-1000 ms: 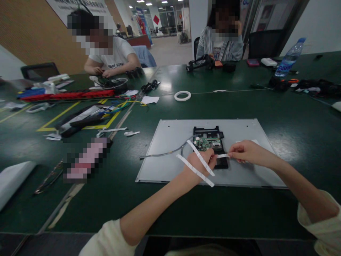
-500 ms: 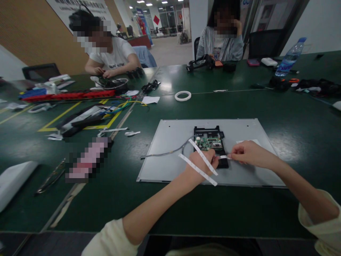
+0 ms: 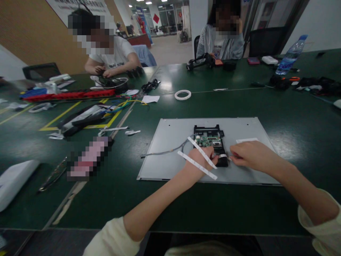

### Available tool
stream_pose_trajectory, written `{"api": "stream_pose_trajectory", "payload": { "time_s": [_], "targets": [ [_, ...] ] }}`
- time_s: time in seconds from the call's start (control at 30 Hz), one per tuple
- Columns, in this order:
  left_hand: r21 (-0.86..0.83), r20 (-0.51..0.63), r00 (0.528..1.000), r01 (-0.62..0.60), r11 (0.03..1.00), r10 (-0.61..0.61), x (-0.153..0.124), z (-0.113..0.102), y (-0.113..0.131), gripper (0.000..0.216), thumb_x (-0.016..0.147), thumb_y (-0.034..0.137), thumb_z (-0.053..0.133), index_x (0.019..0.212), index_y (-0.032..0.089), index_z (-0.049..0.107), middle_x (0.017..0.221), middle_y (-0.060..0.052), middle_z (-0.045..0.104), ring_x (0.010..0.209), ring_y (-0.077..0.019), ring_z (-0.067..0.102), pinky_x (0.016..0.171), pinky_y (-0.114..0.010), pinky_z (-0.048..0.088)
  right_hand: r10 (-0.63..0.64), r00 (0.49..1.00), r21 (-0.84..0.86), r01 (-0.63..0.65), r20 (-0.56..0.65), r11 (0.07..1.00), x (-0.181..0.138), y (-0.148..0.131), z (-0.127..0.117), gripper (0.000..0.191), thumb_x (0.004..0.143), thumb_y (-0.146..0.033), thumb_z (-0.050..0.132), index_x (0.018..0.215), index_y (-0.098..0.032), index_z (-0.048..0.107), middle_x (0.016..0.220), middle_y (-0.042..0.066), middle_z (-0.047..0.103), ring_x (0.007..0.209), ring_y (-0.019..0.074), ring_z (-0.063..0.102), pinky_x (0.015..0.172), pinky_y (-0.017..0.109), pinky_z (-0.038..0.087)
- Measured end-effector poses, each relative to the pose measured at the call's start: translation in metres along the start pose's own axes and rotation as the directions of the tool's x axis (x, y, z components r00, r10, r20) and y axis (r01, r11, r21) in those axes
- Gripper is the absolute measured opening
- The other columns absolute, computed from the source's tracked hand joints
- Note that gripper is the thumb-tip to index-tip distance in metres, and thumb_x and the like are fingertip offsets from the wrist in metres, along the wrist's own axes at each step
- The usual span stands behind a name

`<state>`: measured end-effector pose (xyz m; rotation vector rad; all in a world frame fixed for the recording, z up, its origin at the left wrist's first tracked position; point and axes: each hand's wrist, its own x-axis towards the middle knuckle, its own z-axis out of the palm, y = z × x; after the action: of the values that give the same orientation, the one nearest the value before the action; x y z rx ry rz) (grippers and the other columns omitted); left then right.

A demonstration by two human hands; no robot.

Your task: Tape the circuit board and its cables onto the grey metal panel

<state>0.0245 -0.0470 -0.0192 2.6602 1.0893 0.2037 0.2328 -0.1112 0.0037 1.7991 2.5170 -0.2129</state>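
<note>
A grey metal panel [image 3: 170,138] lies flat on the green table. On it sits a black frame [image 3: 222,160] holding a small green circuit board [image 3: 206,141], with a grey cable [image 3: 165,153] running off to the left. My left hand [image 3: 201,161] and my right hand [image 3: 249,154] pinch the two ends of a short white tape strip [image 3: 222,155] right over the frame's near end. Two longer white tape strips [image 3: 198,164] are stuck across the back of my left hand.
A white tape roll [image 3: 182,95] lies beyond the panel. Cables, a red bar [image 3: 69,95] and black parts crowd the left side. A water bottle [image 3: 291,55] and dark gear stand at the far right. Two other people sit at the far edge.
Both hands have come down and closer together, bringing the short tape strip onto the near end of the black frame. The strip between them shows shorter than before.
</note>
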Motion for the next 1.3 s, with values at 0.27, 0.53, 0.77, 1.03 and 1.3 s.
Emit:
{"api": "stream_pose_trajectory", "payload": {
  "time_s": [0.27,0.53,0.77,1.03,1.3],
  "targets": [
    [-0.021,0.021,0.999,0.026,0.999,-0.026,0.0,-0.003,0.002,0.024,0.084,0.039,0.049,0.085,0.017,0.06,0.068,-0.003,0.062,0.064,-0.019,0.061,0.054,-0.027,0.041,0.072,0.993,0.349,-0.036,-0.09,0.936,0.002,0.001,0.0,0.02,0.089,-0.021,0.041,0.09,-0.019,0.06,0.091,0.004,0.06,0.079,0.0156,0.055,0.068,0.029,0.036],
    [0.0,0.005,0.998,0.056,0.998,-0.056,-0.003,-0.006,0.002,0.027,0.083,0.039,0.051,0.099,0.018,0.056,0.068,-0.003,0.061,0.063,-0.0191,0.06,0.053,-0.026,0.04,0.069,0.997,0.514,-0.039,-0.04,0.857,0.003,-0.005,0.001,0.013,0.084,-0.022,0.052,0.088,-0.02,0.064,0.092,0.004,0.057,0.077,0.014,0.054,0.068,0.028,0.042],
    [0.046,0.032,0.997,0.062,0.997,-0.064,-0.005,-0.009,-0.002,0.027,0.084,0.031,0.046,0.106,0.017,0.051,0.072,-0.003,0.062,0.056,-0.0158,0.056,0.046,-0.023,0.034,0.033,0.998,0.509,-0.005,-0.046,0.861,0.003,-0.002,0.004,0.013,0.08,-0.023,0.056,0.091,-0.02,0.063,0.095,0.004,0.058,0.084,0.0155,0.055,0.075,0.03,0.043],
    [0.094,0.035,0.998,0.039,0.995,-0.043,-0.005,-0.01,-0.003,0.023,0.082,0.025,0.043,0.102,0.017,0.052,0.069,-0.003,0.06,0.058,-0.0181,0.058,0.047,-0.024,0.036,0.117,0.974,0.543,0.009,-0.197,0.84,0.004,-0.011,0.0,0.011,0.081,-0.018,0.054,0.091,-0.018,0.059,0.087,0.003,0.059,0.077,0.0139,0.054,0.07,0.028,0.044],
    [0.043,0.047,0.999,0.005,0.999,-0.007,-0.006,-0.013,-0.004,0.023,0.085,0.033,0.046,0.1,0.018,0.053,0.067,-0.003,0.059,0.057,-0.0183,0.058,0.046,-0.024,0.035,-0.381,0.759,0.088,0.495,-0.527,0.865,0.002,-0.044,0.004,0.038,0.086,-0.015,0.053,0.123,-0.02,0.052,0.114,0.009,0.056,0.102,0.0199,0.05,0.084,0.036,0.047]
  ]
}}
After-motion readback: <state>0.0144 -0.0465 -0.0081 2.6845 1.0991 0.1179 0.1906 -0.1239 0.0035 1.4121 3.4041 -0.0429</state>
